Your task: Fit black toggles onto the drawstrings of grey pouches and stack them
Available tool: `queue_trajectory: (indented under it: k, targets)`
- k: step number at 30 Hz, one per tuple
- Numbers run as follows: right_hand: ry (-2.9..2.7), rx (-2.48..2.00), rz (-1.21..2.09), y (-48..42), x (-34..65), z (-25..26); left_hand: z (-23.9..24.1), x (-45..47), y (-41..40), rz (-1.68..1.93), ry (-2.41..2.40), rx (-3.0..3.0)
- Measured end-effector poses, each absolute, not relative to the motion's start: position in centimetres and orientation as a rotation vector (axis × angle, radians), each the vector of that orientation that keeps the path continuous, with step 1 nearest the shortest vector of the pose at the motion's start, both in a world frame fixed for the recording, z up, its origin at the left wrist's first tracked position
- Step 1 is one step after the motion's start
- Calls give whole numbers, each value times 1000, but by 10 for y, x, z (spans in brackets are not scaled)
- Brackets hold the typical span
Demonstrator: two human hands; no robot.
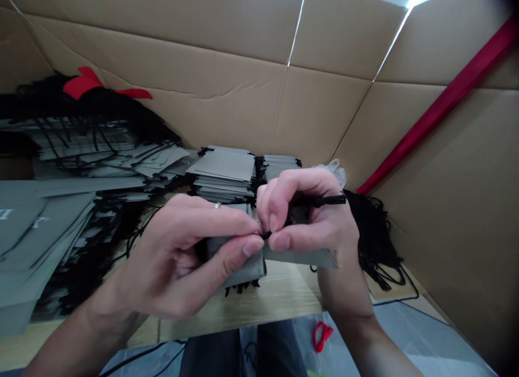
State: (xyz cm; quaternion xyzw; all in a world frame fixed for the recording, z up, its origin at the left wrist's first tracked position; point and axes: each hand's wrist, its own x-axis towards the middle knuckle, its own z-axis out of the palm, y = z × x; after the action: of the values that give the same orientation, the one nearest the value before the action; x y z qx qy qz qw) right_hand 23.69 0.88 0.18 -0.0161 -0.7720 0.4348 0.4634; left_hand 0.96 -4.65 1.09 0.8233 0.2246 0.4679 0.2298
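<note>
Fingertips of our left hand (182, 253) and right hand (308, 215) close in a pinch on a thin black cord (265, 235) at the mouth of a grey pouch (243, 266) just below them. We judge the pouch light, soft and limp, best gripped at its hem. Beyond lie stacked pouches (225, 172).

Matt grey cloth pouch (243, 269), black cord (330, 200)
</note>
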Motion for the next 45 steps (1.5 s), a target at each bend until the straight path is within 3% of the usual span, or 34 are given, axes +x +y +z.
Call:
queue_trajectory:
  k: [5,14,21,31,45]
  targets:
    - [-1955,-373,879,-10,246,19,14,5,-31,1286,603,2395]
    - [-2008,-393,586,-17,249,22,11,9,-24,1266,609,2236]
    - [-2028,-402,583,-19,247,20,16,16,-25,1200,614,1930]
    - [-2005,-801,426,-43,251,27,10,15,-21,1345,752,1970]
    - [-2052,-541,535,-23,247,23,11,15,-23,1299,730,1985]
